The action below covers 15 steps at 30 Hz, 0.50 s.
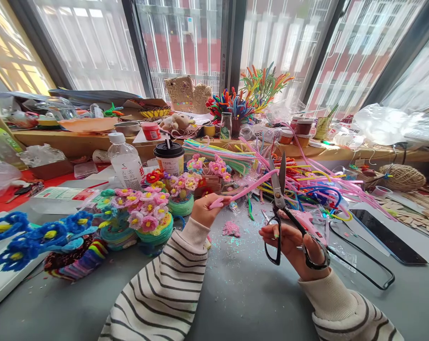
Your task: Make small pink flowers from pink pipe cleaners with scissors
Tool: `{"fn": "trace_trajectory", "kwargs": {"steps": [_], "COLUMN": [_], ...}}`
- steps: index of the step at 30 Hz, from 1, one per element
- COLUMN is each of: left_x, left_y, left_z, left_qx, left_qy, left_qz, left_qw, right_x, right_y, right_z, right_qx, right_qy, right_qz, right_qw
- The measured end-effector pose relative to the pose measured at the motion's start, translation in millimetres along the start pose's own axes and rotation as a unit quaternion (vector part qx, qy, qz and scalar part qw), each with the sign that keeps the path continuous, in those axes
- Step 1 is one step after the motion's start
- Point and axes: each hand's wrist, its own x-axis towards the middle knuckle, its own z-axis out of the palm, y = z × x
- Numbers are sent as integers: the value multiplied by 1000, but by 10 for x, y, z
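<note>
My left hand (204, 209) pinches one end of a pink pipe cleaner (252, 183), which slants up to the right toward the scissors. In my right hand (294, 244) are black-handled scissors (279, 192), fingers and thumb through the loops, blades pointing up and parted. The pipe cleaner's far part passes at the blades; whether it lies between them I cannot tell. Below, on the grey table (236, 293), sits a small heap of pink fluffy clippings (231, 228) among scattered glitter. A pink glue gun (308, 225) lies partly hidden behind my right hand.
Pipe-cleaner flower pots (150, 220) and a blue-flowered one (51, 237) stand left. Behind are a water bottle (125, 161), a lidded cup (169, 158) and loose pipe cleaners (307, 177). A phone (388, 237), black cord (372, 279) and twine ball (404, 176) lie right.
</note>
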Motion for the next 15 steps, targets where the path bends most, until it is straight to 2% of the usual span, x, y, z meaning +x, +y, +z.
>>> {"fn": "trace_trajectory", "kwargs": {"steps": [5,10,15], "left_x": [-1,-2,-8], "left_y": [1,0,25], "left_z": [12,22,38], "left_qx": [-11,-15,-31], "left_qy": [-44,-85,-91], "left_qz": [41,25,3], "left_qw": [998,996,995], "right_x": [2,-26,-32], "right_y": [-23,-44,-39], "right_z": [23,14,-23], "right_qx": [-8,-16,-11], "right_qy": [0,13,18], "right_qz": [10,0,-20], "right_qw": [1000,1000,1000]}}
